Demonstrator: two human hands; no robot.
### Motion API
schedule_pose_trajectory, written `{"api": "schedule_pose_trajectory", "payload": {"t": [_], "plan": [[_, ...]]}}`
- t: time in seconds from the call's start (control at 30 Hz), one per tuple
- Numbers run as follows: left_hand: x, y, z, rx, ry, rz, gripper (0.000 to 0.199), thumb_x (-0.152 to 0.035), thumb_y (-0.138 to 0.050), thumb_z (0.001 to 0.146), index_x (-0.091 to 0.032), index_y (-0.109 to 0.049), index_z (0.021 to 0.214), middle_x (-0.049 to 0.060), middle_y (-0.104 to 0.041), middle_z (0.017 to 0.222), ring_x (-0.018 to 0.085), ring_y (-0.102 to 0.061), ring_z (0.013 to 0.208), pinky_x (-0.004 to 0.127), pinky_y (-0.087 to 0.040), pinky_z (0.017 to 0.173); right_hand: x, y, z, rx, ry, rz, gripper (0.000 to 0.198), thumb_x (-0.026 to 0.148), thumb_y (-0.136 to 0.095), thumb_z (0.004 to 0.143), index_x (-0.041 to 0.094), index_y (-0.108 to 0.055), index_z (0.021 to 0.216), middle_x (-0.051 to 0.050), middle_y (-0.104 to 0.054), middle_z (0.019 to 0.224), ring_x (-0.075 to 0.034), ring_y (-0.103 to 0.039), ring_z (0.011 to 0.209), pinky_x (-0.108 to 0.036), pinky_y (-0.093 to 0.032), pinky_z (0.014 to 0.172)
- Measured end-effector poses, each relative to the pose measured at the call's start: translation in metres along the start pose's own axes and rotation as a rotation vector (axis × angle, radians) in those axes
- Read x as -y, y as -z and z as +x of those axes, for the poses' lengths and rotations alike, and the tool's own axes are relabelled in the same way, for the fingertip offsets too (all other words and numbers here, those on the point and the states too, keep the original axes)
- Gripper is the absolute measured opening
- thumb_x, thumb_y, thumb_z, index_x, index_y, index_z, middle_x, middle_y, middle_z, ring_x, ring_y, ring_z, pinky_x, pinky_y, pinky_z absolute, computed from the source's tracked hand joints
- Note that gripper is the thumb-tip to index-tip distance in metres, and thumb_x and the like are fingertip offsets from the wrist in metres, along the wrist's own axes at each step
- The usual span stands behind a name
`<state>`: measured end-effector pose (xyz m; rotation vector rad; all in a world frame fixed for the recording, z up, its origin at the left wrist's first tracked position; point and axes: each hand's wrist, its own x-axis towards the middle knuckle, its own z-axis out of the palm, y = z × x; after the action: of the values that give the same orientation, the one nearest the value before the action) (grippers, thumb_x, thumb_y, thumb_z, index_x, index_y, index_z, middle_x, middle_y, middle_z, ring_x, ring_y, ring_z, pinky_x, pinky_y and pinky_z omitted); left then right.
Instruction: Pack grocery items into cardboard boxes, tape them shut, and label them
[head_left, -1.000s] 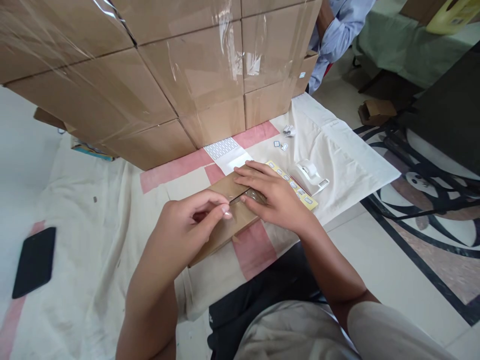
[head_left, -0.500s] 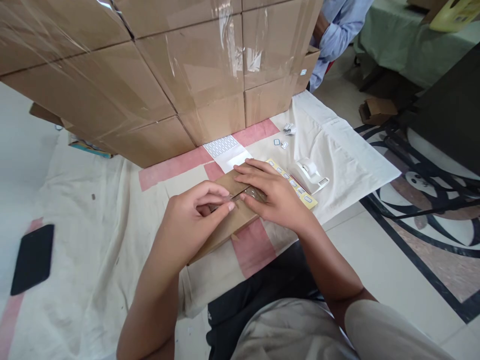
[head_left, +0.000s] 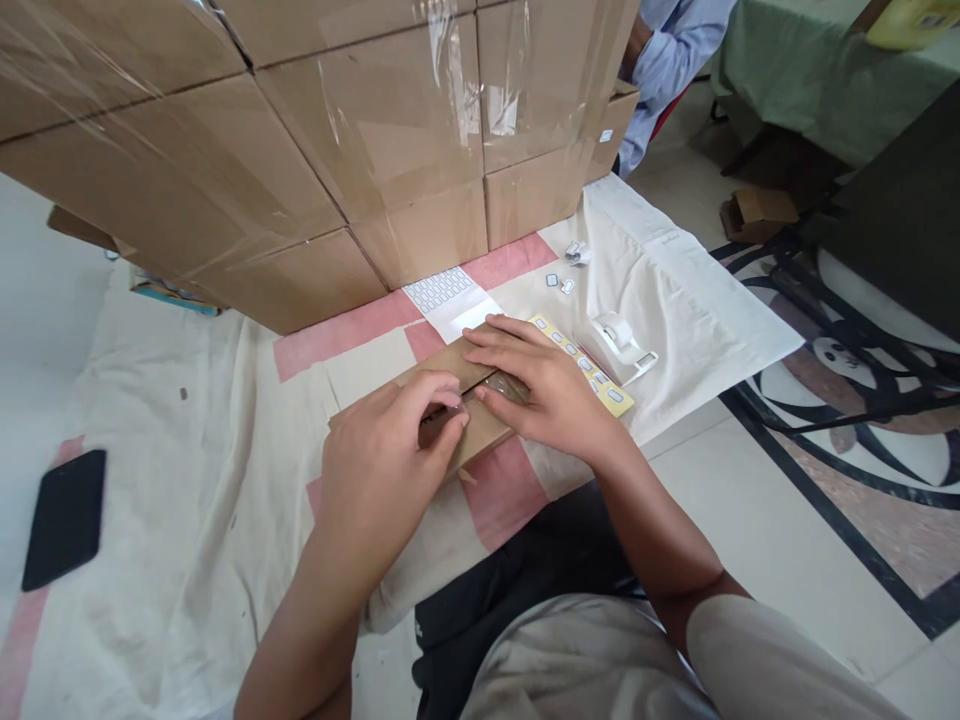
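A flat cardboard box point(head_left: 480, 428) lies on the cloth-covered table in front of me. Its top has a dark seam, and a strip of clear tape point(head_left: 501, 383) glints along it. My left hand point(head_left: 382, 440) is over the left part of the box, thumb and fingertips pinched on the tape, which curls up a little there. Flat on the box's right part rests my right hand point(head_left: 551, 395), fingers stretched out, with the thumb beside the tape. The box's left end is mostly hidden under my left hand.
Large taped cartons point(head_left: 405, 130) form a wall behind the box. To the right are a yellow label sheet point(head_left: 616, 398) and a white tape dispenser point(head_left: 621, 350); behind lies a white label sheet point(head_left: 442, 292). A black phone point(head_left: 66, 520) lies far left. Another person's sleeve point(head_left: 679, 70) shows at the back.
My left hand has drawn slightly back to the left and turned, still pinching the tape. My right hand stays spread on the box. The view has shifted slightly.
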<state>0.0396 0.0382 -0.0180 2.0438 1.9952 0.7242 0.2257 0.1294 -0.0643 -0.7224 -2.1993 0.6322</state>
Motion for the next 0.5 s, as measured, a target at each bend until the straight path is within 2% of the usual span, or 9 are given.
{"api": "schedule_pose_trajectory", "payload": {"t": [0.1, 0.2, 0.37, 0.5], "plan": [[-0.001, 0.001, -0.001, -0.051, -0.041, 0.112, 0.017, -0.031, -0.069, 0.089, -0.031, -0.065, 0.105, 0.0, -0.071, 0.109, 0.025, -0.066, 0.098, 0.037, -0.047, 0.076, 0.0, 0.0, 0.0, -0.001, 0.002, 0.002, 0.033, 0.023, -0.064, 0.094, 0.021, -0.069, 0.126, -0.007, -0.065, 0.144, -0.029, -0.047, 0.146, -0.052, -0.047, 0.118], [0.002, 0.006, 0.002, -0.024, -0.026, 0.183, 0.02, -0.037, -0.071, 0.088, -0.03, -0.066, 0.106, 0.004, -0.064, 0.119, 0.028, -0.064, 0.106, 0.038, -0.049, 0.079, 0.001, 0.0, 0.0, 0.002, -0.002, 0.0, 0.032, 0.023, -0.064, 0.093, 0.021, -0.07, 0.125, -0.006, -0.065, 0.145, -0.028, -0.047, 0.146, -0.053, -0.047, 0.118], [0.009, 0.011, 0.01, 0.002, 0.04, 0.239, 0.057, -0.052, -0.075, 0.083, -0.026, -0.057, 0.131, 0.009, -0.063, 0.13, 0.035, -0.06, 0.119, 0.048, -0.049, 0.095, 0.002, 0.001, 0.001, 0.002, -0.009, -0.007, 0.032, 0.023, -0.064, 0.093, 0.021, -0.07, 0.125, -0.006, -0.065, 0.144, -0.028, -0.048, 0.146, -0.052, -0.046, 0.118], [0.012, 0.009, 0.017, 0.089, 0.109, 0.158, 0.048, -0.052, -0.069, 0.088, -0.029, -0.059, 0.129, 0.005, -0.067, 0.13, 0.032, -0.062, 0.118, 0.051, -0.044, 0.102, 0.001, 0.001, 0.0, 0.0, -0.013, 0.003, 0.032, 0.022, -0.063, 0.093, 0.023, -0.07, 0.125, -0.005, -0.065, 0.144, -0.028, -0.047, 0.146, -0.053, -0.047, 0.117]]}}
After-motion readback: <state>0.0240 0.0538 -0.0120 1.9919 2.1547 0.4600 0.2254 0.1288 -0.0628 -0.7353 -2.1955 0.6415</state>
